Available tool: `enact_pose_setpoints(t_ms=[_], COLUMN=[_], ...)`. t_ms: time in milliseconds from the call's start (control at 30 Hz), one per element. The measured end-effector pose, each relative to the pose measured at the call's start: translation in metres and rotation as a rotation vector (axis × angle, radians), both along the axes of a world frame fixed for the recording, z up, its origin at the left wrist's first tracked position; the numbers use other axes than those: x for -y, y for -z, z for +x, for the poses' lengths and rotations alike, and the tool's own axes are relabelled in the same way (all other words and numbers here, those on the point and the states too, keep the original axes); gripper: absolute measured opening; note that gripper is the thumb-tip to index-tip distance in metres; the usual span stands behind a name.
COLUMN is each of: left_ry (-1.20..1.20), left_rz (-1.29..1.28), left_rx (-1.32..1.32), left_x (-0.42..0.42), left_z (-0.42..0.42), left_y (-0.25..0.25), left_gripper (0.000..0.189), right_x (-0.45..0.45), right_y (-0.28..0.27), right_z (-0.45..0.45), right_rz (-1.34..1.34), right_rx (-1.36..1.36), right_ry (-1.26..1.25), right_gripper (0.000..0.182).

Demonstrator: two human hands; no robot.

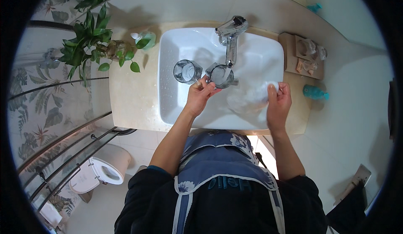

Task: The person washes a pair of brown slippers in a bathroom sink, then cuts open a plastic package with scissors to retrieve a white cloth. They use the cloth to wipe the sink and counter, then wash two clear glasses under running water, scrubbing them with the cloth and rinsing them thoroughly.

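Note:
My left hand (201, 95) grips a grey-tinted drinking glass (222, 76) tilted under the faucet spout, and a stream of water runs into it. Just left of it is a second grey-tinted glass (186, 72) in the white washbasin (192, 116). Its lower right side comes close to my left fingers; whether they touch, I cannot tell. At the basin's right front, my right hand (279, 105) pinches a whitish, partly translucent thing (248, 100), blurred, perhaps a cloth or plastic bag. That thing hangs over the basin. The chrome faucet (231, 36) stands at the back.
On the left counter (135, 98) stand a leafy plant in a glass vase (118, 50) and a pale green pump bottle (146, 40). To the right are a brown tray (291, 56) with small glassware and a teal bottle (315, 92). A toilet (108, 171) is at lower left.

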State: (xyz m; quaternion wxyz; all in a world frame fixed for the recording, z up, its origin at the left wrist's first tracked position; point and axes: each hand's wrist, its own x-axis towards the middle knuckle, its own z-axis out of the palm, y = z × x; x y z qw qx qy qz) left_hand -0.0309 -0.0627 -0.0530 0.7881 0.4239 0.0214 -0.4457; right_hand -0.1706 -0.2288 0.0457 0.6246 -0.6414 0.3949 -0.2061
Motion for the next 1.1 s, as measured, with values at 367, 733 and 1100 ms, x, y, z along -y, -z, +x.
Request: enact_pose_setpoints(t_ms=[367, 733, 1100], left_ry=[-0.052, -0.122, -0.115], left_rz=[0.09, 0.175, 0.194], left_rx=[0.039, 0.17, 0.079], left_x=[0.0, -0.005, -0.013], left_z=[-0.015, -0.019, -0.016], left_y=[-0.001, -0.004, -0.012], left_gripper=[0.028, 0.031, 0.033], right_x=[-0.029, -0.013, -0.02], right_y=[0.038, 0.036, 0.063], right_z=[0.046, 0.048, 0.027], right_rz=[-0.985, -1.007, -0.163], right_rx=[-0.166, -0.19, -0.332], right_ry=[-0.946, -0.951, -0.453], right_gripper=[0.048, 0.047, 0.047])
